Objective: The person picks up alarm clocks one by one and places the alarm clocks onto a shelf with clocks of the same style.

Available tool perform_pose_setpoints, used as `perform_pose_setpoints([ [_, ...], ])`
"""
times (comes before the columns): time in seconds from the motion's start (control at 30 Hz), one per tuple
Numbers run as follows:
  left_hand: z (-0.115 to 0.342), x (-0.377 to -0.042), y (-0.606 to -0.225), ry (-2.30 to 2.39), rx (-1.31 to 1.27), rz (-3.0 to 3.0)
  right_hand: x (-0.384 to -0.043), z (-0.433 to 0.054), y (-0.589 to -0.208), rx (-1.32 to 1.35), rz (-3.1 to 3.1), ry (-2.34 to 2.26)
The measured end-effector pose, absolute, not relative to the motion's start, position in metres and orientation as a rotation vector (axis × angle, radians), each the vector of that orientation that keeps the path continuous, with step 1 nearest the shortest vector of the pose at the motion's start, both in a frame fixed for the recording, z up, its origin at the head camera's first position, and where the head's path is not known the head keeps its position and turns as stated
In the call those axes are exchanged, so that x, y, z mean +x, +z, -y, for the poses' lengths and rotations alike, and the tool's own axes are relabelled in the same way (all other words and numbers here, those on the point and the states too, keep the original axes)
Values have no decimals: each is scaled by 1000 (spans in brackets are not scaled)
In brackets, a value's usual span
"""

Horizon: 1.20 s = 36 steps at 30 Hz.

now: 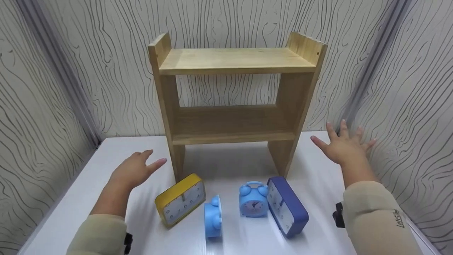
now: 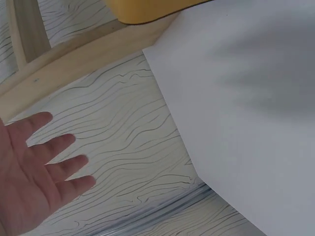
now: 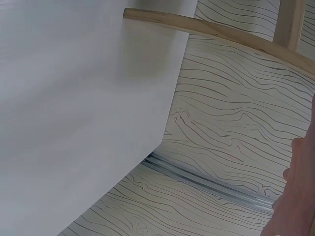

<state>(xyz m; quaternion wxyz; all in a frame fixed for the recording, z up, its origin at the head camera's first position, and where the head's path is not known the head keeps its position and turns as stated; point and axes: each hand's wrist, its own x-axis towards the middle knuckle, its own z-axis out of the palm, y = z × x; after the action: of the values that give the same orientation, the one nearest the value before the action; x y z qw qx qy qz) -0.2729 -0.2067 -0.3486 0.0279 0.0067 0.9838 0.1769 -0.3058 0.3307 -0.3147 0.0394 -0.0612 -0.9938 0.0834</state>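
Observation:
Both hands hang in the air on either side of a wooden shelf point(image 1: 226, 138) and hold nothing. My left hand point(image 1: 132, 170) is left of the shelf, fingers extended, with the yellow clock point(image 1: 180, 200) the nearest thing to it. On the right, my right hand point(image 1: 347, 147) spreads its fingers wide beside the shelf's side panel. Between the arms stand two light blue alarm clocks, one side-on point(image 1: 212, 219) and one facing forward point(image 1: 253, 203). A dark blue clock point(image 1: 293, 209) stands slanted close beside the forward-facing one. The left wrist view shows the left palm point(image 2: 29, 172) with straight fingers.
The shelf has an upper board point(image 1: 230, 58) and a lower board point(image 1: 233, 124) between two side panels. It stands on a white table point(image 1: 141, 219), enclosed by wood-grain patterned walls point(image 1: 116, 71) with metal corner strips point(image 1: 371, 63).

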Motion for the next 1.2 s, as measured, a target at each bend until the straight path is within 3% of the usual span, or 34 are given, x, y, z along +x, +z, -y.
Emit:
perform_pose_setpoints([
  [0.67, 180, -254, -397, 634, 69, -2837, -303, -335, -321, -200, 3047, 254],
  [1.2, 172, -253, -409, 695, 55, -2826, -304, -339, -320, -160, 3070, 269],
])
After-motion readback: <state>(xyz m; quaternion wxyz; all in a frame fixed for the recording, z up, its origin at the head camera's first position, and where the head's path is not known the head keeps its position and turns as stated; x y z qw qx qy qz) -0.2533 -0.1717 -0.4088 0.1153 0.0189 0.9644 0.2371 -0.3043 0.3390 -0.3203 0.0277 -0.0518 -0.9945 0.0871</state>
